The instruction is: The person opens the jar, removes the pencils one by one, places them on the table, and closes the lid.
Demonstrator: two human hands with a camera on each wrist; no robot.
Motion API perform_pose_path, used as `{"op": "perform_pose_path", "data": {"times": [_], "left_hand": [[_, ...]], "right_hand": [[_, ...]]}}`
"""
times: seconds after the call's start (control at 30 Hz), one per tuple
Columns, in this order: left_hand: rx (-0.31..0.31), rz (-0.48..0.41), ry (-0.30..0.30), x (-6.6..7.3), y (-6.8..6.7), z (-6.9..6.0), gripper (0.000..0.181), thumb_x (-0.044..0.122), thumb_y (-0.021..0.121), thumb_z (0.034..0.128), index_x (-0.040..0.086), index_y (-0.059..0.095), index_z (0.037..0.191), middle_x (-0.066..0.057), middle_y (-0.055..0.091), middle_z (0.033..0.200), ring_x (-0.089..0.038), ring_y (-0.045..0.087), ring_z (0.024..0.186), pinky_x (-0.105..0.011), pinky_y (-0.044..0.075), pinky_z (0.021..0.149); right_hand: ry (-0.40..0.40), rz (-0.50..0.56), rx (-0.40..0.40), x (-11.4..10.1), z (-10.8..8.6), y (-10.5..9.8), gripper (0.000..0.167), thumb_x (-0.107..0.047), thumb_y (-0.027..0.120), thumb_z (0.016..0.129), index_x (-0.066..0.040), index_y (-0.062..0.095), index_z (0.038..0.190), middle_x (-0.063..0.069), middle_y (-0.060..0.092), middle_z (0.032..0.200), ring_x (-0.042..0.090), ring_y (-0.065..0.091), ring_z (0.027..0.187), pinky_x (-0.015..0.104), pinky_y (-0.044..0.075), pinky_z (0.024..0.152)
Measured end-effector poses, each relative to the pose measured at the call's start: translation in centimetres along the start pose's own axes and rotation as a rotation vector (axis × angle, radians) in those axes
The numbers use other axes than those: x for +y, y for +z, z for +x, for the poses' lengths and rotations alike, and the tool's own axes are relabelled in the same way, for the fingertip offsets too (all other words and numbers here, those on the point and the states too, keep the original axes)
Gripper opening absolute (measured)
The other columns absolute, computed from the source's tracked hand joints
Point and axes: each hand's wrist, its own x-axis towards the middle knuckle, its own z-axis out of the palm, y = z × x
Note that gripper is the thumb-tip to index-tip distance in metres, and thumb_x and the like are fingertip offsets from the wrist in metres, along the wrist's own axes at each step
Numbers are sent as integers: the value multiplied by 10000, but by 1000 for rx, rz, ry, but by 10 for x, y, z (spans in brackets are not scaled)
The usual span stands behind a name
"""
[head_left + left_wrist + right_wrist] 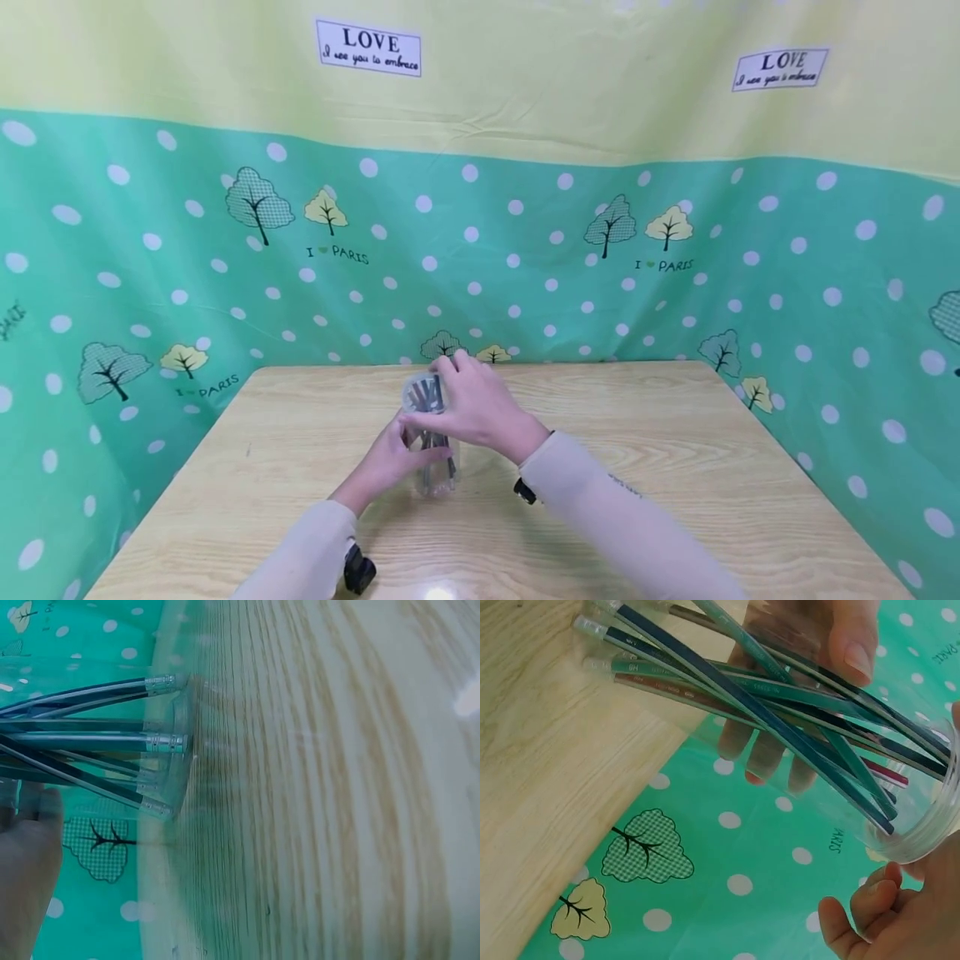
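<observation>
Leftmost, a green curtain (90,283) with white dots and printed trees hangs beyond the table's edge, well apart from the hands. Bare wood of the table (225,483) spreads to the left of the left arm, and a pale sleeve (303,542) runs up to that wrist with a black device (359,570) strapped under it. Next comes the left hand (390,460), wrapped around the lower body of a clear jar (932,831), its thumb across the near side and its fingertips showing through the far wall in the right wrist view. The jar is between the two hands, roughly upright; whether its base touches the wood I cannot tell.

Inside it, just above and below the left thumb, pencils (750,709) lean across one another, mostly dark blue and green, with a red one (889,772) among them. Their metal ferrules (165,742) sit down at the base, below both hands. Further right, the right hand (486,407) grips the jar's top, thumb at the near edge and fingers reaching over the far one; whether a clear lid lies beneath it I cannot tell. Rightmost, another sleeve (607,500) trails from that hand, a second black device (525,490) under its cuff.
</observation>
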Motion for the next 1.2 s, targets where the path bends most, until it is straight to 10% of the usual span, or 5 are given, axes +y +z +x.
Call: {"op": "perform_pose_path", "data": {"times": [0.47,0.83,1.03,1.2], "left_hand": [[-41,-31,32,1,-3,-1,951,299,845,827,324,254,1572,22,413,1553,-268,304,1462,-547,237,1179],[-32,-41,63,-1,-1,0,906,275,849,822,277,309,1550,14,469,1515,-249,328,1450,-540,203,1191],[-42,-23,66,0,0,0,938,276,837,838,293,260,1577,32,353,1586,-230,277,1471,-496,204,1198],[-40,-16,58,0,-1,0,927,270,828,850,278,255,1579,5,346,1588,-262,288,1467,-504,229,1190]], "right_hand": [[-119,120,-125,12,4,-12,704,-639,641,868,-200,571,1413,-38,431,983,127,412,818,268,375,695],[-173,378,-323,22,7,-21,817,-281,620,764,-288,393,1549,-44,423,1476,135,423,1249,386,474,952],[-126,320,-283,15,4,-19,819,-620,611,873,-367,282,1580,-21,245,1632,259,273,1467,604,332,1114],[-67,105,-137,7,3,-14,958,-843,520,802,-250,389,1543,21,482,1383,180,475,1206,418,433,1000]]}}
